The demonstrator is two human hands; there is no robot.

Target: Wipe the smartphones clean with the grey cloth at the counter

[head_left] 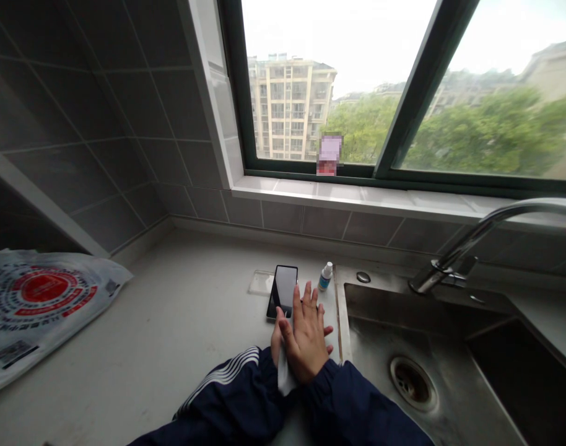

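My right hand (pixel 306 341) lies across my left hand (pixel 275 341), its back to the camera and its fingers stretched apart. The left hand is mostly hidden beneath, with its thumb and a few fingertips showing. A white cloth (pixel 285 376) is between the two palms and hangs out near the wrists. Just beyond the fingers, a dark phone (pixel 283 287) rests on the counter, screen up. A clear case (pixel 261 282) is partly behind the phone's left side. To the right stands a small bottle with a white cap (pixel 326 277).
A steel sink (pixel 371 331) with a drain and a curved faucet (pixel 466 238) is on the right. On the left of the pale counter (pixel 194 279) lies a printed plastic bag (pixel 46 297). A tiled sill (pixel 348 193) runs below the window at the back.
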